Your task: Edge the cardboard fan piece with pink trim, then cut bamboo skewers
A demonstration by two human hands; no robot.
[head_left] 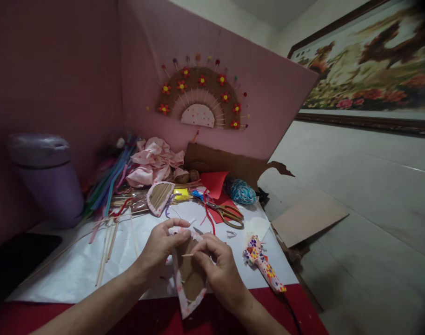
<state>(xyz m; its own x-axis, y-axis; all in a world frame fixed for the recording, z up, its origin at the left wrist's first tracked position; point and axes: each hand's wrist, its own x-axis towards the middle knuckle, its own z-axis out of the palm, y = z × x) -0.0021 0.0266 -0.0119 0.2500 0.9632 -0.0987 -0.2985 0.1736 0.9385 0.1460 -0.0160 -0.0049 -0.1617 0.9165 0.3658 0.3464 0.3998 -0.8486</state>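
Note:
My left hand (165,244) pinches the top edge of a cardboard piece (189,277) between thumb and fingers. The piece is brown, with pale pink dotted fabric folded over its rim, and it tapers towards me. Pinched in my right hand (219,267) is a short, thin wooden stick (188,255), its tip pointing left across the cardboard. The right hand also lies against the piece's right edge. Just beyond them, a small grey pointed thing (197,231) shows, too small to name. A similar fabric-edged cardboard piece (160,197) rests farther back.
Scissors (226,211) with bronze handles lie beyond my right hand, near red paper (214,184) and blue yarn (243,191). A flower-patterned, fabric-wrapped object (263,263) is at right. Wooden sticks (106,246), pipe cleaners (111,174) and a purple tumbler (50,181) are at left.

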